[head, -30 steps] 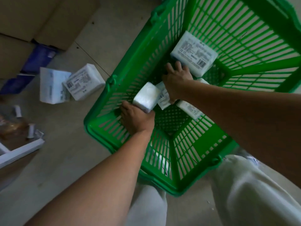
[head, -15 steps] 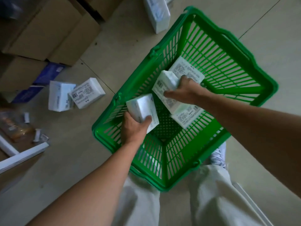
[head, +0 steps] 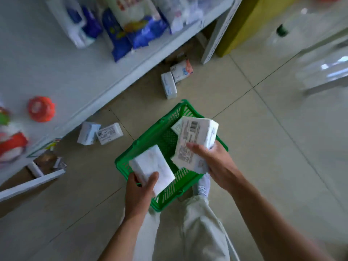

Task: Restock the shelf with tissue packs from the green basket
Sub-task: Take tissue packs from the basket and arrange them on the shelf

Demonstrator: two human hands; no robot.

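Observation:
The green basket [head: 143, 147] stands on the tiled floor in front of my legs. My left hand [head: 140, 193] grips one white tissue pack [head: 152, 169] above the basket's near left corner. My right hand [head: 216, 166] holds two white tissue packs [head: 195, 142] stacked together, label side up, over the basket's right side. Another pack [head: 177, 127] peeks out behind them, still inside the basket. The white shelf [head: 62, 72] runs along the upper left, with a bare stretch in its middle.
Blue and white bagged goods [head: 130, 25] sit at the shelf's far end, red items [head: 40, 109] at its near left. Loose tissue packs [head: 108, 133] lie on the floor under the shelf edge, more packs [head: 169, 85] beyond the basket. A yellow-green cabinet [head: 244, 23] stands at top right.
Both hands have risen out of the basket with their packs. My view has lifted from the basket to take in the shelf and more floor.

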